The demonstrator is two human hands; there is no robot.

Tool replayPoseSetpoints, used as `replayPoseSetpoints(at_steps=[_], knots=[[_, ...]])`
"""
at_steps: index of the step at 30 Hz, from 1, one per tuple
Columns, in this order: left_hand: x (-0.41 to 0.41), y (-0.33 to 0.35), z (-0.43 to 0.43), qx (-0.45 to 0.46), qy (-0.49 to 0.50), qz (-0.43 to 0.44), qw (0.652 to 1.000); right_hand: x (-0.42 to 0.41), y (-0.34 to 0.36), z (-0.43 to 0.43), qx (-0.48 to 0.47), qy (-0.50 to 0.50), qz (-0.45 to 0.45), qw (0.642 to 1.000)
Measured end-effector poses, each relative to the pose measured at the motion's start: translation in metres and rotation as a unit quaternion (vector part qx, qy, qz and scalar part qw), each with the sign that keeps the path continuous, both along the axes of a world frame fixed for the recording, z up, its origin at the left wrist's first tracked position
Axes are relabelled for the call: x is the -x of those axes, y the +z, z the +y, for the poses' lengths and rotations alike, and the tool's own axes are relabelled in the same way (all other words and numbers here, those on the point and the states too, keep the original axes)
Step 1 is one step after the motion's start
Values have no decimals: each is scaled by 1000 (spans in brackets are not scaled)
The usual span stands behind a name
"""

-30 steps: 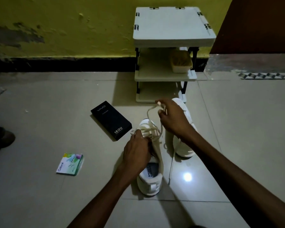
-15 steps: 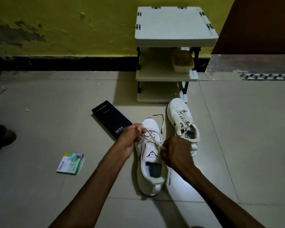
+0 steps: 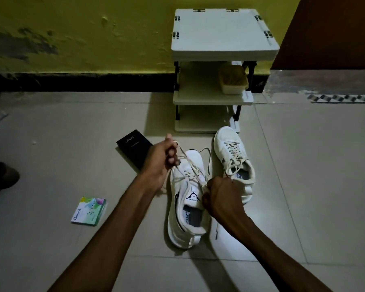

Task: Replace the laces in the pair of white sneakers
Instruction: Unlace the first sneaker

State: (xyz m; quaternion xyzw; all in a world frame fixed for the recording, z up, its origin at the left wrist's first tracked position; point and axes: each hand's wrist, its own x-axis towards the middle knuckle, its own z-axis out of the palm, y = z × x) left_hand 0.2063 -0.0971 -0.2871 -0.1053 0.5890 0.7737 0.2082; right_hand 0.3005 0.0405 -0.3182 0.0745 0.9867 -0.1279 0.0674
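My left hand [image 3: 160, 163] curls tight round a flat cream lace [image 3: 189, 162], pulled taut from the near white sneaker [image 3: 173, 224] between my hands. My right hand [image 3: 221, 199] pinches lace beside the tongue. The second sneaker [image 3: 234, 157] stands just beyond my right hand, with smooth open tile [image 3: 303, 186] to its right. A matte black box [image 3: 133, 144] lies just past my left hand.

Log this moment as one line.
left hand: grips lace | right hand: grips near sneaker | far sneaker: laced, untouched
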Motion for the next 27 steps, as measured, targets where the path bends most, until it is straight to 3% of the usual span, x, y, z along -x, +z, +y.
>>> replayPoseSetpoints(at_steps=[1, 2, 3, 4, 5, 7, 8, 9, 10, 14, 15, 16, 18, 19, 21, 22, 23, 25, 27], knots=[[-4, 0, -3, 62, -58, 10, 996, 0, 0, -1, -1, -1, -2, 1000], [-11, 1, -4, 179, -161, 32, 970, 0, 0, -1, 1, -2, -2, 1000], [-19, 4, -4, 276, -270, 75, 920, 0, -1, -2, 12, -5, -1, 1000], [-22, 7, -3, 307, -305, 123, 893, 0, -2, -3, 28, -9, -4, 1000], [-21, 12, -1, 272, -276, 162, 907, 1, -2, -4, 43, -11, -7, 999], [-16, 25, -2, 76, -73, 146, 984, 2, -1, -6, 46, -4, -11, 999], [-11, 27, -4, -7, 12, 131, 991, 2, 0, -7, 37, 3, -13, 999], [-7, 27, -6, -27, 45, 128, 990, 2, 1, -8, 30, 8, -13, 999], [-7, 24, -6, -5, 26, 137, 990, 2, 1, -8, 31, 9, -12, 999], [-14, 9, -5, 99, -202, 142, 964, 0, -2, -9, 63, -1, -20, 998], [-13, 7, -5, 190, -258, 166, 932, -1, -2, -8, 68, -3, -23, 997], [-12, 4, -6, 319, -315, 209, 869, -1, -2, -8, 72, -7, -21, 997], [-11, -2, -5, 540, -388, 285, 690, -2, -1, -10, 77, -14, -21, 997], [-13, -5, -4, 597, -400, 287, 633, -2, 0, -11, 79, -17, -21, 996], [-20, -11, 1, 642, -384, 282, 601, -3, 2, -14, 89, -15, -23, 996], [-21, -12, 4, 645, -365, 296, 603, -5, 3, -16, 92, -10, -20, 996], [-19, -13, 6, 626, -329, 315, 633, -6, 5, -18, 89, -6, -18, 996], [-11, -12, 4, 524, -200, 317, 765, -9, 8, -20, 84, 1, -18, 996], [-2, -13, -4, 359, -21, 227, 905, -10, 8, -19, 91, 1, -24, 996]])
